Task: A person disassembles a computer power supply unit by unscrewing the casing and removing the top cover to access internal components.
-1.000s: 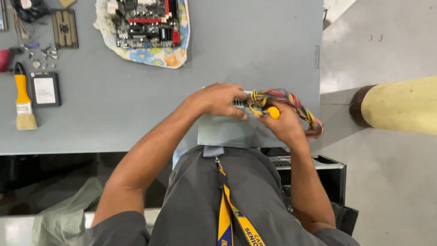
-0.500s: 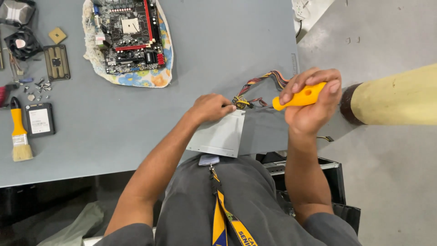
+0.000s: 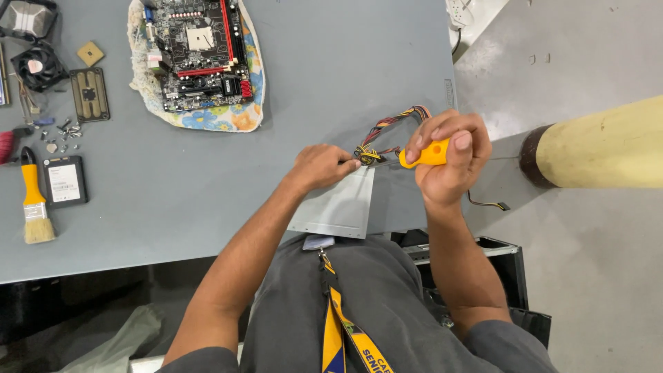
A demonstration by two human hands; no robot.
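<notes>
an orange-handled screwdriver (image 3: pixel 426 153) is gripped in the clenched right hand (image 3: pixel 449 162), just right of a bundle of coloured cables (image 3: pixel 391 130). the left hand (image 3: pixel 322 166) is curled, its fingertips (image 3: pixel 351 164) pressed where the cables meet a grey metal box (image 3: pixel 335 208), which lies at the near edge of the grey table (image 3: pixel 331 76). farther left, a motherboard (image 3: pixel 199 50) is laid on a flowered cloth (image 3: pixel 243 114), and a yellow-handled brush (image 3: pixel 33 200) beside a small drive (image 3: pixel 64 181).
</notes>
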